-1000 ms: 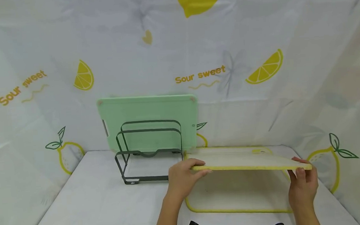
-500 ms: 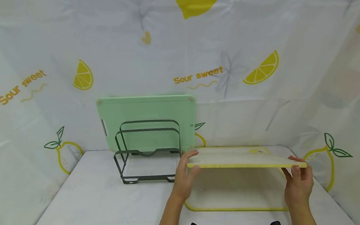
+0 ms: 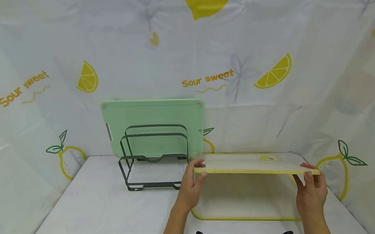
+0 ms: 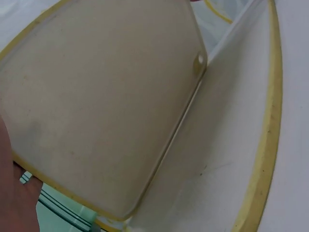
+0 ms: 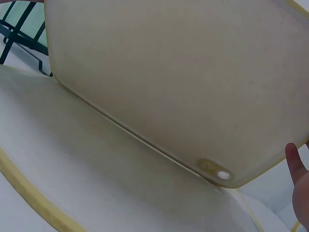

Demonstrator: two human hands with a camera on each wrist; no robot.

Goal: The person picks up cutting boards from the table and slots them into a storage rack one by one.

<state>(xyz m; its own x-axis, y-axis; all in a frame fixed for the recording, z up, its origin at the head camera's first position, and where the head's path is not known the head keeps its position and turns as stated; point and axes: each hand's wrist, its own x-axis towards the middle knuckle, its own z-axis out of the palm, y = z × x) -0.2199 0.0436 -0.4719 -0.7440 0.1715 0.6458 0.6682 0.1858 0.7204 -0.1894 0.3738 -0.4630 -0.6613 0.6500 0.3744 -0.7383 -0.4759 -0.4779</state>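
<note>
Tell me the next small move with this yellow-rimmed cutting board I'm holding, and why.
Probably lift its near edge to stand it up, then carry it left. Left hand and right hand hold the yellow-rimmed cutting board nearly flat, above a second yellow-rimmed board. The wire rack takes boards upright: the green board fills the back, and the front slots look free.

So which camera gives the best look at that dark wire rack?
The head view: the whole rack stands on the table, the green cutting board upright in it. The right wrist view catches only a corner; the left wrist view shows a sliver of wire.
</note>
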